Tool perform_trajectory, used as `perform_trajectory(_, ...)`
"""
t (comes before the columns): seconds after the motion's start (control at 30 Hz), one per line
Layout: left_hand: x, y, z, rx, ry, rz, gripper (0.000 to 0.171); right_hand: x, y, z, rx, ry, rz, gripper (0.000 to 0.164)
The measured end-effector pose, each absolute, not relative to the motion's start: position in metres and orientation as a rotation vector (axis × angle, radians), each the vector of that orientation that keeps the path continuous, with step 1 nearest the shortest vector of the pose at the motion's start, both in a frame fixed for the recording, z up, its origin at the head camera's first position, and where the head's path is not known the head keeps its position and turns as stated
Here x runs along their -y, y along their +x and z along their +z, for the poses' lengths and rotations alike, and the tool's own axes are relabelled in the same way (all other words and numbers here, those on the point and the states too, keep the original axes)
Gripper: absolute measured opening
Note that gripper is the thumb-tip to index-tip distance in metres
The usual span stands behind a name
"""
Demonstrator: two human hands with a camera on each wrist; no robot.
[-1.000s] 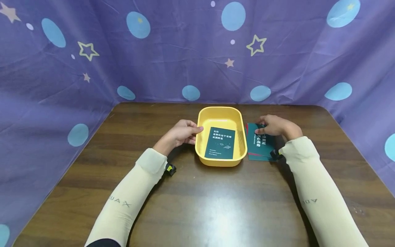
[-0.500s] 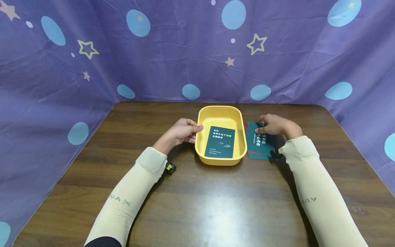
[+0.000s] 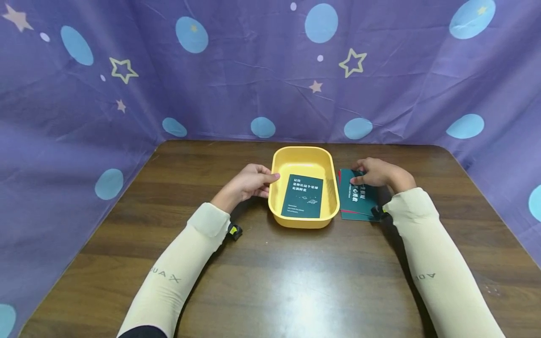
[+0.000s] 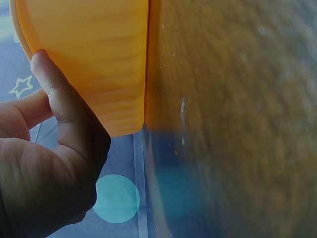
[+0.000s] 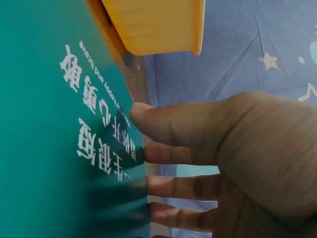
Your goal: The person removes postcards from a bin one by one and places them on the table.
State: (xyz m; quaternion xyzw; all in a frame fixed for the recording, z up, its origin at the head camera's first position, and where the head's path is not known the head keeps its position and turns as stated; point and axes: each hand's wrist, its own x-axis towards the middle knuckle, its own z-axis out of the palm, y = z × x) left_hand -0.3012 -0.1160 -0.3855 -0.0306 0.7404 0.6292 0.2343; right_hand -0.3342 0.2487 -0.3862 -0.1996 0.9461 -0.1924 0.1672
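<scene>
In the head view, a yellow plastic tray (image 3: 303,223) stands on the wooden table, with a dark green booklet or card (image 3: 302,196) lying flat in its near part. White writing and a small planet drawing mark its cover. My left hand (image 3: 252,181) grips the tray's left side, thumb over the rim and fingers outside. Right of the tray lies a loose stack of similar green booklets or cards (image 3: 357,202), red edges showing between them. My right hand (image 3: 378,172) rests on the stack's far end; in the right wrist view its fairly straight fingertips (image 5: 158,186) meet the far edge.
The brown wooden table (image 3: 270,272) reflects light near its front. A purple curtain (image 3: 270,94) with stars and blue spots hangs behind and along the sides. Black wrist cameras sit at both cuffs, the right one close to the stack.
Both hands, the tray and the green stack hold their places. Only a slight shift of the whole head view shows.
</scene>
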Motion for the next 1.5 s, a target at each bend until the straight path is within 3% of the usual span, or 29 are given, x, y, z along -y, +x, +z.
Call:
perform_trajectory(0.57,0.115,-0.301,-0.388,-2.022,-0.081,1.744,0.025,-0.247,-0.332,-0.383,-2.759,-0.604,-0.541,0.052)
perform_trajectory(0.8,0.116,-0.301,-0.388,-2.022,-0.081,1.750,0.024,-0.239,-0.333,-0.379,-2.955,-0.642,-0.550,0.059)
perform_trajectory(1.5,0.114,-0.300,-0.386,-2.020,-0.075,1.756,0.023,-0.163,-0.308,-0.368,-3.041,-1.028,-0.659,0.074)
